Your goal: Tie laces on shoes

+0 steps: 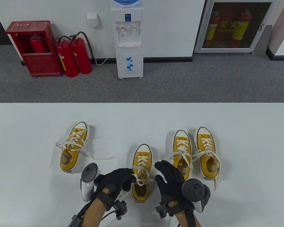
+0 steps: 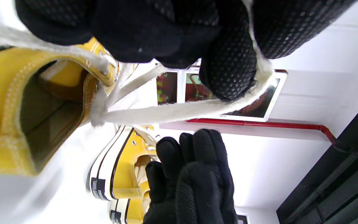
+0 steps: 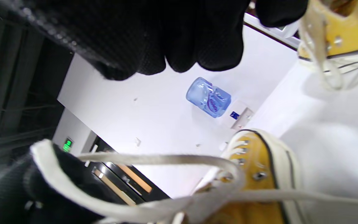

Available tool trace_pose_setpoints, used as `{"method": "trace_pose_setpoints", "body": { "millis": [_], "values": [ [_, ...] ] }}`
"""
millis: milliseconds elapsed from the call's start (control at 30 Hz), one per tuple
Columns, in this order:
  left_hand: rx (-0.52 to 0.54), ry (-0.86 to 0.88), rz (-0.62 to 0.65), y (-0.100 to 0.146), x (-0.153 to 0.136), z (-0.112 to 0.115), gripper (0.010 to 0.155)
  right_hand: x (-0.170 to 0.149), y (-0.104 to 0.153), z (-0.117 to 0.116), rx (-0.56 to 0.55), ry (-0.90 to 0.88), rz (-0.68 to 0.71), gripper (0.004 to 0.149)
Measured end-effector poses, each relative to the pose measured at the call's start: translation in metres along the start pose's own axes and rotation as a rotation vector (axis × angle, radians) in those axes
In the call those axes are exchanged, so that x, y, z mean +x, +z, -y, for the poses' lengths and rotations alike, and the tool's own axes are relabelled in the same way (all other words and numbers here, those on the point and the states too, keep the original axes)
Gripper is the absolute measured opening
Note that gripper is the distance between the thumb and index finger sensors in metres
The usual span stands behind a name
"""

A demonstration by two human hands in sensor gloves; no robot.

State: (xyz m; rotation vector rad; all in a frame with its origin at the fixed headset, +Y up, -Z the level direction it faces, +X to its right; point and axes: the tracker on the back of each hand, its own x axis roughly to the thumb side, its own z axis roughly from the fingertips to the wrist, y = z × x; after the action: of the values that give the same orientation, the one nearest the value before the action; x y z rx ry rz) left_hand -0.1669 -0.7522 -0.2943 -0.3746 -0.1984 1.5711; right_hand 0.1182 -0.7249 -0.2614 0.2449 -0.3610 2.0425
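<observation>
— Where's the shoe you're working on?

— The middle shoe point(image 1: 141, 172) sits on the white table point(image 1: 26, 123) right in front of me, toe pointing away, between my two hands. My left hand point(image 1: 116, 181) has a loop of its lace point(image 1: 142, 181) pinched; in the left wrist view the lace point(image 2: 179, 110) wraps round one fingertip point(image 2: 228, 73) and runs taut back to the top eyelets.

— And your right hand?

— My right hand point(image 1: 169, 179) hangs just right of the shoe, fingers spread and relaxed, holding nothing. A lace end runs toward it, but I can't tell whether it touches the palm.

— Can you see the knot itself?

— Not well. My left fingers cover the shoe's near left side, and the wrist views are blurred up close. In the right wrist view the lace point(image 3: 154, 161) arcs across the bottom, its lower part cut off.

— The other shoes?

— One shoe on the left point(image 1: 74, 147) has loose laces trailing over the table. The pair on the right point(image 1: 194, 153) stands side by side with bows; my right tracker point(image 1: 195, 191) hides the table below them.
</observation>
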Motion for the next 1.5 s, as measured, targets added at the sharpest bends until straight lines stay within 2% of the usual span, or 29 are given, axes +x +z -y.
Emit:
{"method": "trace_pose_setpoints", "body": {
  "millis": [200,267,533,667,767,867,1133,1500],
  "values": [
    [0.014,0.025,-0.008,-0.001,-0.003,-0.005,0.04,0.008,0.003,-0.009,0.053,-0.018,0.052,0.062],
    [0.02,0.013,-0.005,-0.001,-0.002,-0.005,0.04,0.011,0.006,-0.017,0.102,-0.01,0.059,0.067],
    [-0.034,-0.066,0.012,-0.001,0.001,0.006,0.041,0.018,0.011,-0.032,0.155,-0.01,0.052,0.074],
    [-0.055,-0.107,0.012,-0.002,0.001,0.012,0.041,0.018,0.012,-0.033,0.153,-0.012,0.046,0.07],
    [-0.082,-0.073,-0.001,-0.003,-0.001,0.015,0.041,0.018,0.012,-0.032,0.148,-0.017,0.036,0.067],
    [-0.085,-0.134,0.006,-0.003,0.0,0.017,0.042,0.018,0.012,-0.032,0.134,-0.023,0.029,0.064],
    [-0.113,-0.167,0.011,-0.003,0.001,0.022,0.045,0.016,0.012,-0.027,0.061,-0.025,-0.006,0.052],
    [-0.119,-0.182,0.012,-0.003,0.001,0.023,0.049,0.017,0.012,-0.021,-0.014,0.028,-0.005,0.042]
  ]
}}
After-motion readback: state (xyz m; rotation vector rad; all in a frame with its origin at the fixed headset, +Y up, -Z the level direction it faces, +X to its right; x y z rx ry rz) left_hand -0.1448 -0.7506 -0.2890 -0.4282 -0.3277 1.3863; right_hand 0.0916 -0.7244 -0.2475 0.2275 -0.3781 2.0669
